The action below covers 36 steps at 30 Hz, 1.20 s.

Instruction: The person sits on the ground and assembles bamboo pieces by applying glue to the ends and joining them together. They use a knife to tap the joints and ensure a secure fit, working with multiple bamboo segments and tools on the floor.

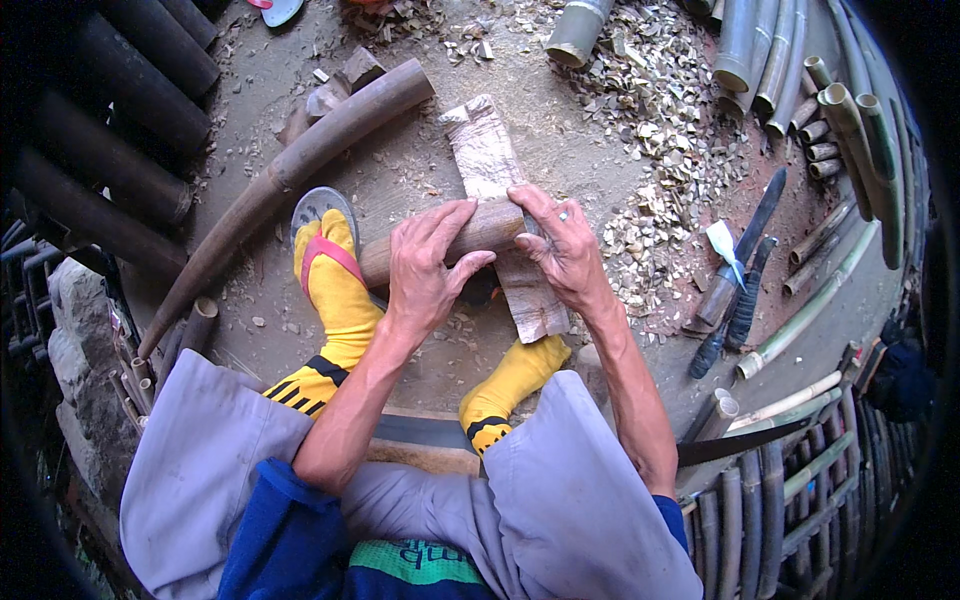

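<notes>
A short brown bamboo tube [485, 230] lies across a rough, pale wooden plank [487, 150] between my feet. My left hand [425, 262] rests over the tube's middle, fingers on its top and thumb along the near side, gripping it. At the tube's right end, my right hand [562, 245] has its fingertips and thumb around the rim, with a ring on one finger. The plank passes under the tube and its near end sits by my right foot in a yellow sock [512, 385]. My left foot wears a yellow sock and a sandal [322, 250].
A long curved bamboo pole [300, 160] lies left, with dark thick poles [120, 150] beyond. Wood chips [640, 130] cover the ground at far right. Long-bladed knives [745, 245] lie on the right, near green bamboo lengths [810, 300]. A large rock [85, 370] stands left.
</notes>
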Available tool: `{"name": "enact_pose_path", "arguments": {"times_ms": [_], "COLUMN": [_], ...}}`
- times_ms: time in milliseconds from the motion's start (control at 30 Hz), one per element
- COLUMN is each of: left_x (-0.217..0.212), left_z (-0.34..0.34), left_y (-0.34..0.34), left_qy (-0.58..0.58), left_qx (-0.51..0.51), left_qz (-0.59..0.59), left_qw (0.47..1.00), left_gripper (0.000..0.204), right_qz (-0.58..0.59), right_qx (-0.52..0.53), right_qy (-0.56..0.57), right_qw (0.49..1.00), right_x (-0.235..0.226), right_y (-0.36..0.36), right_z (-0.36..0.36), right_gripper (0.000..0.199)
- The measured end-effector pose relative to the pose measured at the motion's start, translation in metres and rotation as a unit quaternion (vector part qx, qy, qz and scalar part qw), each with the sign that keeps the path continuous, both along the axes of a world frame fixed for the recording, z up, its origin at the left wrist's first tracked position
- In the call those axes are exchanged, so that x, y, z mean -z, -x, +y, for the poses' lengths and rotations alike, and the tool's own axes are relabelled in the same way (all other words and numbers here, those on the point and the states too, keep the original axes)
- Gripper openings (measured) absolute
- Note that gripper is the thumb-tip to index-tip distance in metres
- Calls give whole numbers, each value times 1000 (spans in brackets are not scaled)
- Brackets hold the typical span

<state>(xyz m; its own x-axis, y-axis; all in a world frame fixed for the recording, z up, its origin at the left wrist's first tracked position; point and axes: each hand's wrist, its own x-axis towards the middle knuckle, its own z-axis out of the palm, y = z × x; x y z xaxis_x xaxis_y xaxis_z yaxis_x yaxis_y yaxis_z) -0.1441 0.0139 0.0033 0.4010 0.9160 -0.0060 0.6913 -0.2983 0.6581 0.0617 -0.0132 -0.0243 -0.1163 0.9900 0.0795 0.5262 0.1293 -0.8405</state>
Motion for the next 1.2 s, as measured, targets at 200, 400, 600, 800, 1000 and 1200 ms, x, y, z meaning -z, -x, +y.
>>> {"name": "enact_pose_path", "arguments": {"times_ms": [200, 400, 600, 800, 1000, 1200], "left_x": [3, 6, 6, 7, 11, 18], "left_z": [2, 1, -2, -2, -7, -13], "left_y": [8, 7, 4, 15, 30, 31], "left_qy": [10, -15, 35, -16, -45, -72], "left_qx": [8, 12, -1, -5, -9, -24], "left_qz": [16, 11, 20, 14, 42, 47], "left_qw": [1000, 1000, 999, 1000, 998, 996], "left_gripper": [64, 68, 67, 66, 66, 64], "right_qz": [8, 209, 340, 366, 412, 393], "right_qx": [31, 422, 629, 660, 702, 723], "right_qy": [-12, 30, -36, 21, 70, 22], "right_qw": [999, 882, 698, 656, 576, 567], "right_x": [-5, 17, 38, 34, 48, 61], "right_y": [4, -15, -70, -114, -145, -151], "right_z": [-1, -49, -78, -54, -50, -49], "right_gripper": [53, 32, 28, 15, 25, 20]}}
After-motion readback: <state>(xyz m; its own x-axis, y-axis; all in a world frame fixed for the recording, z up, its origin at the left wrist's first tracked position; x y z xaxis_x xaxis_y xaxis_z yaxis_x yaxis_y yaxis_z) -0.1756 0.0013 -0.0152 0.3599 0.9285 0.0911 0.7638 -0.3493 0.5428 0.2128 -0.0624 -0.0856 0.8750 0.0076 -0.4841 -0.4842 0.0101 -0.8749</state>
